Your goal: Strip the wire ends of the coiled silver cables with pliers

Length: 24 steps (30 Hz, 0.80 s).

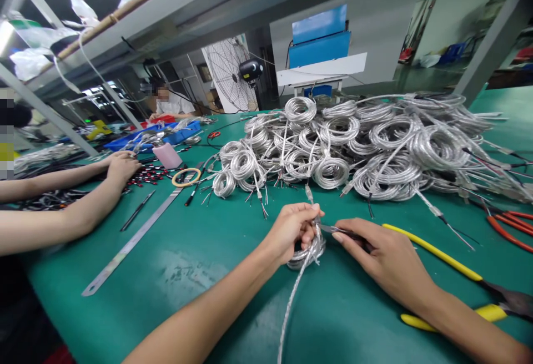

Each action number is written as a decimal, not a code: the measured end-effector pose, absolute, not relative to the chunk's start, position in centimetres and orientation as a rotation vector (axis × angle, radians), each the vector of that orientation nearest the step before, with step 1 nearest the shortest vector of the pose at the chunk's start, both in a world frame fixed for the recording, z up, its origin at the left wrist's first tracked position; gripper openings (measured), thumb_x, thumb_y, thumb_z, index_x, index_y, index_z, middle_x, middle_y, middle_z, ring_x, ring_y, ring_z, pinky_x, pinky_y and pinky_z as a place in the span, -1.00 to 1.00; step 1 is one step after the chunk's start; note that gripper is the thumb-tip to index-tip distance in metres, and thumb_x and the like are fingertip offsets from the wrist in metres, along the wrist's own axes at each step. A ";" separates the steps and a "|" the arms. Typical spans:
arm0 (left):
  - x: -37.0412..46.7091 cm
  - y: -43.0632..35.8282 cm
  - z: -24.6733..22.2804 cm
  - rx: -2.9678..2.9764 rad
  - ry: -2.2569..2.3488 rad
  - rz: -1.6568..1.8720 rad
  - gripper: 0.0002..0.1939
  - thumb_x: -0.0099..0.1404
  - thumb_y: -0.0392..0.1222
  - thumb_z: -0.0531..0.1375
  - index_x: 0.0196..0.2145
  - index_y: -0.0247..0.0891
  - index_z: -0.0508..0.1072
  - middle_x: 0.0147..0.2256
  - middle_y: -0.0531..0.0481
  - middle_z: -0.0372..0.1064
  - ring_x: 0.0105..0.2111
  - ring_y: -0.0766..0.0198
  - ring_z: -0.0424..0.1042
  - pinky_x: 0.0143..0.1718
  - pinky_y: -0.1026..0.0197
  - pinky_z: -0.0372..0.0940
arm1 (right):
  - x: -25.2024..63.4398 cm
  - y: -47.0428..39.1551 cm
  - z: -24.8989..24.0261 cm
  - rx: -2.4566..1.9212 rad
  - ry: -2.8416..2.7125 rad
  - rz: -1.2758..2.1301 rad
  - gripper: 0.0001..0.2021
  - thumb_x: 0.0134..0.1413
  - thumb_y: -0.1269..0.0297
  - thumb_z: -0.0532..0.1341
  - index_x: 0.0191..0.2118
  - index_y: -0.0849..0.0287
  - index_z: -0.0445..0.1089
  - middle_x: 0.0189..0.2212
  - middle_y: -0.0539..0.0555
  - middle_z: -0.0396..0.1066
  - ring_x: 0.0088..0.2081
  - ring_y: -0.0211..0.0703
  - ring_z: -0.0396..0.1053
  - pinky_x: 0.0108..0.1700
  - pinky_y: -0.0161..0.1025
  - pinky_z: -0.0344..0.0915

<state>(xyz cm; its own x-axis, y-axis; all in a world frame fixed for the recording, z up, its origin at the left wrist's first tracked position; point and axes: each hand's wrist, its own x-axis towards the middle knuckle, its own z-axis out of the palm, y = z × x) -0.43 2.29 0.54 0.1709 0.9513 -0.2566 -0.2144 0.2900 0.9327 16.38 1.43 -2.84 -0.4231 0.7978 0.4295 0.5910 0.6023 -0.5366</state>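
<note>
My left hand (291,231) is closed, pinching a silver, clear-jacketed cable (297,283) just below its small connector (308,193). Under those fingers rests a coil (303,259) of the same cable, and its free end runs down towards me. My right hand (389,258) grips a slim metal tool (330,229) with a dark handle. The tool's narrow tip points left and meets the cable at my left fingertips. Whether it is a pair of tweezers or a blade, I cannot tell.
Coiled silver cables (375,147) are heaped behind my hands. Yellow-handled cutters (441,256) lie on the right, near red-handled tools (508,224). Leftward are a steel ruler (133,242), a dark pen-like tool (137,210), a tape ring (186,177), a pink bottle (167,156) and a co-worker's arms (79,208).
</note>
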 end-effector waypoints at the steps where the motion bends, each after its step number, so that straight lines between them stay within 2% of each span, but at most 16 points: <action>1: -0.4 2.3 0.5 0.898 1.055 1.010 -0.76 0.03 -0.09 0.20 -0.49 -0.35 0.33 -0.78 0.14 0.14 -0.83 0.54 -0.04 -0.85 0.46 -0.12 | 16.4 1.4 -2.8 -1.087 -2.158 0.399 -0.79 0.16 0.15 0.03 -0.24 0.08 0.35 -0.37 -0.02 0.40 -0.43 -0.24 0.33 -0.43 -0.32 0.20; 6: -0.5 2.3 0.5 0.893 1.044 1.018 -0.79 0.06 -0.11 0.18 -0.49 -0.35 0.32 -0.79 0.17 0.10 -0.83 0.54 -0.05 -0.84 0.46 -0.14 | 16.5 1.3 -2.4 -1.074 -2.095 0.394 -0.77 0.14 0.14 0.02 -0.26 0.10 0.35 -0.44 -0.02 0.38 -0.49 -0.27 0.30 -0.47 -0.34 0.17; 11: -0.4 2.3 0.3 0.874 1.051 1.038 -0.81 0.08 -0.14 0.18 -0.49 -0.35 0.32 -0.75 0.17 0.10 -0.83 0.54 -0.04 -0.85 0.46 -0.15 | 16.4 1.0 -1.9 -1.130 -2.039 0.483 -0.72 0.21 0.16 -0.10 -0.19 0.10 0.31 -0.64 -0.09 0.26 -0.64 -0.30 0.19 -0.56 -0.36 0.06; 16: -0.4 2.5 0.4 0.870 1.053 1.037 -0.86 0.14 -0.21 0.10 -0.49 -0.35 0.31 -0.76 0.15 0.10 -0.83 0.53 -0.05 -0.85 0.46 -0.15 | 15.5 1.1 -1.2 -1.159 -2.080 0.420 -0.70 0.21 0.17 -0.11 -0.44 0.14 0.24 -0.69 -0.10 0.16 -0.64 -0.31 0.14 -0.56 -0.36 -0.02; 24: -0.5 2.4 0.3 0.851 1.038 1.036 -0.86 0.14 -0.21 0.09 -0.49 -0.34 0.30 -0.76 0.12 0.13 -0.84 0.52 -0.05 -0.86 0.46 -0.13 | 14.7 2.3 -1.9 -1.098 -2.068 0.313 -0.61 0.17 0.08 -0.03 -0.60 0.18 0.12 -0.71 -0.11 0.07 -0.65 -0.36 0.06 -0.54 -0.39 -0.08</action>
<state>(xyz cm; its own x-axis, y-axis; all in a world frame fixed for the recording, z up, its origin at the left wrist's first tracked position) -0.45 2.41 0.30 0.1590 0.9517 -0.2627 -0.2609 0.2971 0.9185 14.66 2.27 -1.88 -0.3415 0.7895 0.5099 0.6033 0.6002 -0.5252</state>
